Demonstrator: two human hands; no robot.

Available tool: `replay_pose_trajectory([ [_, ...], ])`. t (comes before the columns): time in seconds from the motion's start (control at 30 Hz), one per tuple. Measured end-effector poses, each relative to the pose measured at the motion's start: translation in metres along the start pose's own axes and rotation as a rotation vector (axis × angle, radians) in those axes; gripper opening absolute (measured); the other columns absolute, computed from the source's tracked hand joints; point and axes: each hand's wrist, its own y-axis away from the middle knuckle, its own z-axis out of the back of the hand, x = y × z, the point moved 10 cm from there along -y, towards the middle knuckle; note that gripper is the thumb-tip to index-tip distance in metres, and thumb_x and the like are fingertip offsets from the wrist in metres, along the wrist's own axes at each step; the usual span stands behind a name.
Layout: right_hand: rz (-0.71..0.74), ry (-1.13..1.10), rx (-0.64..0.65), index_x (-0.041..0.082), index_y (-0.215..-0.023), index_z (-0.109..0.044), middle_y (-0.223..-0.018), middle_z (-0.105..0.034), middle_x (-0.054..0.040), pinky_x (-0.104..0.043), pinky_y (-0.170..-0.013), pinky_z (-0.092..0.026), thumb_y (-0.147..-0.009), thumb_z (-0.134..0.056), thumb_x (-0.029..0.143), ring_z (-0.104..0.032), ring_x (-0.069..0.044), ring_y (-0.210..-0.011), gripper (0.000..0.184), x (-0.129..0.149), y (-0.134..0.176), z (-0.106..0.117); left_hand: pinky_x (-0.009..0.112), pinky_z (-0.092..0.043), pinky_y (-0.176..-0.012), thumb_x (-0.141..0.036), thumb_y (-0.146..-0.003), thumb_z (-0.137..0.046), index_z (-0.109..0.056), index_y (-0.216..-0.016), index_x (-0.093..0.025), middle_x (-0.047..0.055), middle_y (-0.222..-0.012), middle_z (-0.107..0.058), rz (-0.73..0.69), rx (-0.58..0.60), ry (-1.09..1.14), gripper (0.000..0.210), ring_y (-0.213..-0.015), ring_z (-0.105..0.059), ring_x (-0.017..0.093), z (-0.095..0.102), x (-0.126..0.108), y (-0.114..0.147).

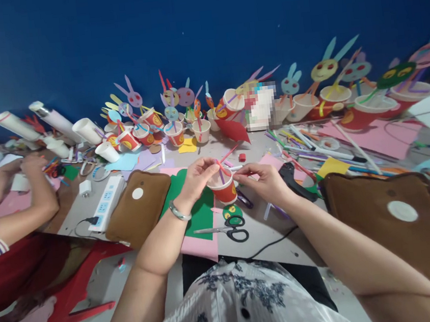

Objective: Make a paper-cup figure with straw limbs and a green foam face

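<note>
A red and white paper cup (224, 194) stands on the table in front of me. Over its rim, my left hand (200, 179) pinches a thin pink strip (228, 154), closed on it; a purple strip (221, 175) shows inside the cup. At the cup's right side, my right hand (263, 180) is closed in a pinch at the rim, and what its fingertips hold is too small to make out. Below the cup lie a green paper face (231, 212) with yellow eyes and black-handled scissors (222, 230). Green paper (201, 211) is spread at the left.
Paper cups with rabbit faces (173, 127) line the back by the blue wall. Brown cushion-like pads (143, 204) lie on both sides. A power strip (108, 203), a black glue gun (294, 181) and scattered strips surround the work. Another person's arms (30, 201) rest at left.
</note>
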Motion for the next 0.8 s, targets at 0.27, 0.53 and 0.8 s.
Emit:
replay_pose_trajectory([
  [0.27, 0.064, 0.050, -0.221, 0.021, -0.112, -0.067, -0.100, -0.075, -0.0074, -0.040, -0.088, -0.052, -0.069, -0.082, 0.042, -0.069, -0.024, -0.094, 0.050, -0.003, 0.000, 0.024, 0.024, -0.049, -0.072, -0.046, -0.075, -0.080, -0.070, -0.075, -0.015, 0.002, -0.078, -0.071, -0.098, -0.056, -0.116, 0.033, -0.073, -0.063, 0.012, 0.006, -0.006, -0.001],
  [0.53, -0.278, -0.295, -0.112, 0.018, -0.096, -0.074, -0.092, -0.075, -0.0066, -0.027, -0.058, -0.050, -0.079, -0.069, 0.061, -0.061, -0.013, -0.065, 0.047, -0.048, 0.001, -0.001, 0.026, -0.051, -0.077, -0.048, -0.075, -0.080, -0.070, -0.076, -0.015, 0.003, -0.081, -0.072, -0.232, -0.152, -0.134, 0.035, -0.077, -0.065, 0.014, 0.011, -0.019, 0.004],
  [0.8, -0.076, -0.131, -0.187, 0.018, -0.085, -0.074, -0.082, -0.074, -0.0044, -0.030, -0.066, -0.051, -0.080, -0.069, 0.053, -0.062, -0.016, -0.069, 0.035, -0.030, 0.004, 0.001, 0.026, -0.050, -0.075, -0.050, -0.079, -0.075, -0.070, -0.078, -0.013, 0.005, -0.083, -0.072, -0.250, -0.003, -0.173, 0.038, -0.078, -0.064, 0.014, -0.010, -0.014, 0.009],
])
